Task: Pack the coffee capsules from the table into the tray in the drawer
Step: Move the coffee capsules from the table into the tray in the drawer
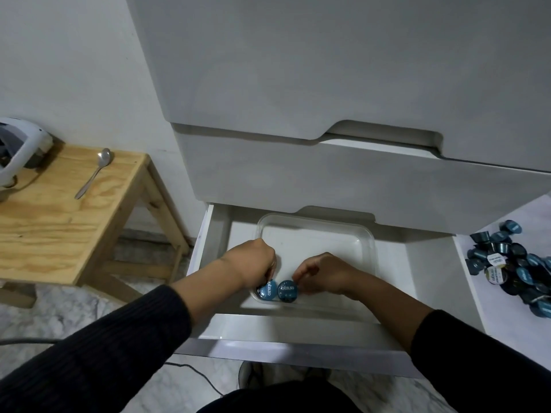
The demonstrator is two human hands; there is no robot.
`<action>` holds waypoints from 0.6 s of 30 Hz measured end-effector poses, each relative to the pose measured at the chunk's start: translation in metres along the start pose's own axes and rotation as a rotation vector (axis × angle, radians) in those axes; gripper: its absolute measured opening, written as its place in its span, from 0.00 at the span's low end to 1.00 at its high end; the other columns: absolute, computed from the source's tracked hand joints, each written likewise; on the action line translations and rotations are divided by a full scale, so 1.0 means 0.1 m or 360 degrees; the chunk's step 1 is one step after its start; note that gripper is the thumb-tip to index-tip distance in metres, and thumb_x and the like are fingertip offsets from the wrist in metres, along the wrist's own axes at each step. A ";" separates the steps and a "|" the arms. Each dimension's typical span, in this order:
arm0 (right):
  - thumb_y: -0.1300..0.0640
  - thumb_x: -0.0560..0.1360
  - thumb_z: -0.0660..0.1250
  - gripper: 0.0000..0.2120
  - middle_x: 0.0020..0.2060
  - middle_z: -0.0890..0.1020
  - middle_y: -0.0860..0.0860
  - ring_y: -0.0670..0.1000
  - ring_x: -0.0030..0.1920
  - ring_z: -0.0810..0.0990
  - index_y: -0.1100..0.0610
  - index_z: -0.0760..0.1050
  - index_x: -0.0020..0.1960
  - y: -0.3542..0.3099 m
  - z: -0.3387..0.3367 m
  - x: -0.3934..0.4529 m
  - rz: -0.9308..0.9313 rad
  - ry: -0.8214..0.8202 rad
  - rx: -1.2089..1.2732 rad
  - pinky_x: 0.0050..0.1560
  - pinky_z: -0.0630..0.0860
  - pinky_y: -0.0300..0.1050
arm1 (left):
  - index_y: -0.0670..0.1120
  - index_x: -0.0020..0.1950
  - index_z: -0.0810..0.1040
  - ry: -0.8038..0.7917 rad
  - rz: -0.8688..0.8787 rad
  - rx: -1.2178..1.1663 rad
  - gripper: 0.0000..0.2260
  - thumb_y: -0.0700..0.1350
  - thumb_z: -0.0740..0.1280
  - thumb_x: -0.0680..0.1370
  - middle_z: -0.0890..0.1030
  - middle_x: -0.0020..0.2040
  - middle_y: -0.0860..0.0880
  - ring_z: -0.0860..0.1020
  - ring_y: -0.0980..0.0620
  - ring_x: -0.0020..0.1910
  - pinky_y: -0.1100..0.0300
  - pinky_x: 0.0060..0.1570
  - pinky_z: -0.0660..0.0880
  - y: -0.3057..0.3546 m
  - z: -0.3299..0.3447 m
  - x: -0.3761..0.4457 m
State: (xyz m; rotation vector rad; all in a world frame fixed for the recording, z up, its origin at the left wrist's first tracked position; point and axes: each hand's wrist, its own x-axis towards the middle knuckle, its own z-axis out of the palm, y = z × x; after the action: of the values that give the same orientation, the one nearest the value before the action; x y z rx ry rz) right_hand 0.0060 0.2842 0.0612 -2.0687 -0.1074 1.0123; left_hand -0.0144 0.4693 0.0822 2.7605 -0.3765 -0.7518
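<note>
A clear plastic tray (362, 234) lies in the open bottom drawer (208, 234). Two blue-lidded coffee capsules stand side by side in the tray's near left corner. My left hand (253, 262) reaches down over the left capsule (266, 290) with its fingertips on it. My right hand (323, 274) has its fingers curled against the right capsule (287, 290). A heap of several dark blue capsules (512, 263) lies on the white table (512, 317) at the right edge.
A wooden stool (59, 216) stands to the left with a spoon (94, 172) and a white appliance (21, 147) on it. Two closed drawer fronts (328, 174) overhang the open drawer. A cable (196, 374) runs across the marble floor.
</note>
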 end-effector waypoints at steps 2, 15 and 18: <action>0.68 0.70 0.68 0.11 0.40 0.81 0.53 0.50 0.40 0.80 0.63 0.78 0.53 -0.03 0.00 -0.02 -0.0022 -0.0002 -0.0025 0.42 0.79 0.39 | 0.46 0.47 0.83 0.0030 -0.0013 -0.0017 0.08 0.38 0.66 0.73 0.83 0.49 0.45 0.80 0.46 0.49 0.57 0.51 0.77 0.01 -0.04 -0.03; 0.55 0.76 0.57 0.18 0.58 0.77 0.56 0.55 0.59 0.76 0.62 0.72 0.62 -0.25 0.26 -0.33 -0.0575 0.1106 -0.1090 0.58 0.72 0.43 | 0.44 0.64 0.72 0.0803 -0.0392 -0.0207 0.15 0.45 0.57 0.79 0.76 0.61 0.46 0.74 0.48 0.60 0.57 0.57 0.73 0.32 0.11 -0.35; 0.60 0.74 0.61 0.13 0.43 0.84 0.60 0.60 0.46 0.83 0.67 0.80 0.47 -0.07 0.34 -0.31 -0.0967 0.1595 -0.1449 0.50 0.81 0.48 | 0.45 0.69 0.66 0.0970 -0.0422 -0.0210 0.18 0.48 0.53 0.81 0.72 0.66 0.46 0.69 0.50 0.65 0.61 0.63 0.67 0.45 0.14 -0.43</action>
State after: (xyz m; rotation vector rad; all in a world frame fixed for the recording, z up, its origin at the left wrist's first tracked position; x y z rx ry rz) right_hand -0.0361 0.2981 0.0738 -2.8073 -0.7117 -0.6199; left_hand -0.0656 0.4383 0.1038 2.7608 0.1580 0.0418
